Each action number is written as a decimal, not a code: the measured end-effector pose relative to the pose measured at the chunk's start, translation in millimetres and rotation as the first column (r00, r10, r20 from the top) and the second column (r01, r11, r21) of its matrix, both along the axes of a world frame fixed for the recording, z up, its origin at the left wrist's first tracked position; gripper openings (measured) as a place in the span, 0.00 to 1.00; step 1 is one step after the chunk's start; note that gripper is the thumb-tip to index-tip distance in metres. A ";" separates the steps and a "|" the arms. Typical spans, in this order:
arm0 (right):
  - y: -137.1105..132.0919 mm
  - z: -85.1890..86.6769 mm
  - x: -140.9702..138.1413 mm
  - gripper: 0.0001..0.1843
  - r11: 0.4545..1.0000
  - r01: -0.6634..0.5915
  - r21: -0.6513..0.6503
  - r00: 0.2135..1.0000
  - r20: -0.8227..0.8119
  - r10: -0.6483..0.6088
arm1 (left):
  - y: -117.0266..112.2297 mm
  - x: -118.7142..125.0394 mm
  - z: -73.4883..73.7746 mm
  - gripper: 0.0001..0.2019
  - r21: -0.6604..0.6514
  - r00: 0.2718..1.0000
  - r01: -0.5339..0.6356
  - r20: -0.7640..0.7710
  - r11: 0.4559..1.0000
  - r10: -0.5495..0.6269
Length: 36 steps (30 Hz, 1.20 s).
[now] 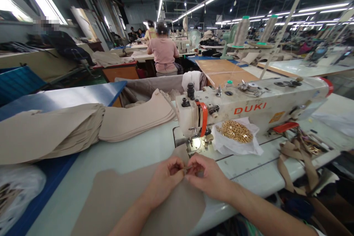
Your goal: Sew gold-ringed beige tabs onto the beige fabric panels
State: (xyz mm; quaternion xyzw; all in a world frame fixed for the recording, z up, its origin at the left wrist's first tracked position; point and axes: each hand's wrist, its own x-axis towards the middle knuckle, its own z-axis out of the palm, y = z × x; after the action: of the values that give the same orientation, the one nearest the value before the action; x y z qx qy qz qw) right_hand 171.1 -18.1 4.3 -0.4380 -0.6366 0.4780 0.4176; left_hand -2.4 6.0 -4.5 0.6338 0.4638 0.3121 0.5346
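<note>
Beige fabric panel (143, 199) lies on the surface (132, 155) beside a sewing machine (243, 108); the left hand (167, 177) and right hand (207, 177) pinch a small metal piece (188, 169) between them.

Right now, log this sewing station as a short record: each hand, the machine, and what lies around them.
Left hand: pinches a small metal fitting over a beige fabric panel
Right hand: pinches the same fitting from the other side
Machine: DUKI sewing machine, just beyond the hands
Beside machine: gold chain links on a white plastic sheet
Left of machine: bundled stack of beige fabric pieces
Right of machine: beige straps
Beyond: co-worker in a pink shirt, seated, back turned
</note>
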 end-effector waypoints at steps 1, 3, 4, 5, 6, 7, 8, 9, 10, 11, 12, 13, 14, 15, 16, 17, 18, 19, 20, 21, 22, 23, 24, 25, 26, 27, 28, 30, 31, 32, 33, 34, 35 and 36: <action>0.2 -0.2 0.5 0.05 0.999 0.007 0.040 0.999 0.031 -0.009 | 0.3 0.2 0.1 0.00 0.001 1.000 -0.013 0.007 1.000 0.013; 0.9 -1.8 1.1 0.04 0.995 0.035 0.096 0.996 0.080 -0.043 | 1.1 1.0 0.8 0.00 -0.003 0.999 -0.041 0.027 0.999 0.041; 1.3 -3.2 1.1 0.04 0.993 0.055 0.106 0.994 0.092 -0.065 | 1.5 1.6 1.4 0.01 -0.009 0.998 -0.054 0.039 0.998 0.055; 1.7 -4.9 0.9 0.04 0.992 0.076 0.103 0.992 0.092 -0.085 | 1.7 2.3 2.1 0.02 -0.019 0.996 -0.069 0.054 0.997 0.070; 2.0 -6.9 0.3 0.04 0.991 0.099 0.090 0.991 0.083 -0.106 | 1.8 3.0 3.0 0.03 -0.033 0.994 -0.080 0.073 0.996 0.082; 2.3 -8.9 -0.4 0.04 0.990 0.121 0.072 0.990 0.070 -0.126 | 1.6 3.8 4.0 0.04 -0.049 0.990 -0.093 0.097 0.994 0.098; 2.5 -10.9 -1.4 0.03 0.988 0.144 0.054 0.988 0.057 -0.147 | 1.3 4.6 5.2 0.05 -0.067 0.986 -0.105 0.121 0.992 0.113; 2.6 -12.7 -2.5 0.03 0.985 0.167 0.037 0.985 0.047 -0.169 | 0.8 5.5 6.6 0.06 -0.081 0.981 -0.120 0.142 0.989 0.131; 2.7 -14.2 -3.7 0.03 0.982 0.189 0.022 0.981 0.039 -0.189 | 0.3 6.3 8.0 0.07 -0.094 0.977 -0.132 0.157 0.987 0.146; 2.7 -15.4 -4.8 0.03 0.978 0.207 0.010 0.978 0.033 -0.207 | -0.2 7.1 9.5 0.08 -0.104 0.973 -0.144 0.166 0.984 0.160; 2.7 -16.1 -5.9 0.03 0.975 0.222 0.001 0.975 0.029 -0.222 | -0.6 7.8 10.8 0.08 -0.115 0.970 -0.156 0.172 0.981 0.175; 2.7 -16.4 -6.7 0.02 0.972 0.234 -0.006 0.972 0.022 -0.234 | -1.0 8.4 12.0 0.09 -0.127 0.966 -0.168 0.176 0.978 0.189; 2.8 -16.5 -7.4 0.02 0.970 0.241 -0.013 0.970 0.015 -0.241 | -1.3 9.0 12.9 0.09 -0.142 0.963 -0.174 0.180 0.974 0.199; 2.9 -16.5 -7.8 0.02 0.969 0.246 -0.016 0.969 0.009 -0.246 | -1.5 9.4 13.5 0.10 -0.158 0.961 -0.179 0.183 0.971 0.207; 3.0 -16.4 -8.1 0.02 0.968 0.251 -0.018 0.968 0.005 -0.250 | -1.6 9.7 13.7 0.11 -0.173 0.959 -0.182 0.185 0.968 0.213; 3.1 -16.4 -8.2 0.02 0.967 0.253 -0.018 0.968 0.005 -0.253 | -1.8 10.0 13.5 0.11 -0.184 0.959 -0.180 0.185 0.966 0.214; 3.2 -16.5 -8.2 0.02 0.967 0.253 -0.015 0.967 0.007 -0.253 | -1.9 10.2 13.1 0.12 -0.191 0.960 -0.176 0.184 0.966 0.211; 3.1 -16.8 -8.2 0.02 0.967 0.254 -0.009 0.967 0.012 -0.254 | -2.2 10.4 12.6 0.12 -0.194 0.961 -0.173 0.183 0.966 0.209; 2.9 -17.0 -8.1 0.02 0.967 0.255 0.000 0.967 0.020 -0.255 | -2.5 10.6 12.0 0.13 -0.195 0.960 -0.173 0.185 0.965 0.209; 2.6 -17.3 -8.2 0.02 0.967 0.255 0.009 0.966 0.029 -0.256 | -2.9 10.8 11.5 0.13 -0.193 0.959 -0.175 0.189 0.966 0.212; 2.1 -17.6 -8.2 0.02 0.967 0.255 0.018 0.966 0.037 -0.255 | -3.3 11.0 11.0 0.13 -0.187 0.958 -0.179 0.192 0.966 0.215; 1.5 -17.8 -8.3 0.03 0.967 0.254 0.025 0.966 0.042 -0.255 | -3.8 11.2 10.8 0.13 -0.180 0.957 -0.187 0.191 0.966 0.220; 0.9 -17.8 -8.4 0.03 0.967 0.253 0.028 0.966 0.041 -0.254 | -4.2 11.4 10.6 0.14 -0.169 0.956 -0.196 0.187 0.966 0.227; 0.3 -17.7 -8.4 0.03 0.968 0.250 0.027 0.967 0.034 -0.251 | -4.6 11.5 10.5 0.14 -0.154 0.955 -0.206 0.184 0.966 0.233; -0.2 -17.6 -8.4 0.03 0.969 0.247 0.022 0.969 0.022 -0.248 | -4.9 11.7 10.5 0.14 -0.138 0.954 -0.214 0.182 0.967 0.237; -0.5 -17.5 -8.3 0.03 0.970 0.242 0.010 0.970 0.007 -0.242 | -5.2 11.8 10.4 0.14 -0.120 0.953 -0.223 0.182 0.967 0.242; -0.6 -17.4 -8.1 0.02 0.972 0.235 -0.012 0.972 -0.017 -0.235 | -5.5 12.0 10.4 0.14 -0.105 0.951 -0.231 0.185 0.967 0.248; -0.3 -17.7 -7.2 0.02 0.975 0.209 -0.075 0.972 -0.098 -0.216 | -6.3 12.3 10.3 0.14 -0.085 0.946 -0.246 0.195 0.966 0.258; 0.1 -17.9 -6.5 0.03 0.975 0.193 -0.107 0.968 -0.142 -0.208 | -6.7 12.6 10.3 0.14 -0.080 0.943 -0.252 0.202 0.964 0.263; 0.6 -18.1 -5.8 0.05 0.975 0.179 -0.135 0.964 -0.175 -0.202 | -7.1 12.8 10.3 0.14 -0.078 0.941 -0.256 0.208 0.964 0.267; 1.1 -18.1 -4.9 0.05 0.973 0.169 -0.154 0.962 -0.189 -0.197 | -7.6 13.1 10.5 0.14 -0.079 0.938 -0.258 0.217 0.963 0.269; 1.5 -17.8 -4.1 0.05 0.972 0.165 -0.165 0.964 -0.182 -0.194 | -8.0 13.4 10.8 0.13 -0.082 0.936 -0.257 0.226 0.963 0.269; 1.9 -17.3 -3.3 0.04 0.972 0.164 -0.169 0.969 -0.159 -0.191 | -8.3 13.6 11.2 0.13 -0.085 0.934 -0.256 0.233 0.963 0.269; 2.1 -16.3 -2.6 0.03 0.972 0.165 -0.170 0.973 -0.132 -0.188 | -8.6 13.7 11.7 0.13 -0.088 0.934 -0.255 0.235 0.963 0.269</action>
State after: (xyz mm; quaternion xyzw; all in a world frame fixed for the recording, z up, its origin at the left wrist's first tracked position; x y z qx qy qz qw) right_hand 168.5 -16.0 -11.9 -0.4881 -0.5225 0.5189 0.4685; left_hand 11.4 -2.6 7.1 0.5078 0.4833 0.4431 0.5588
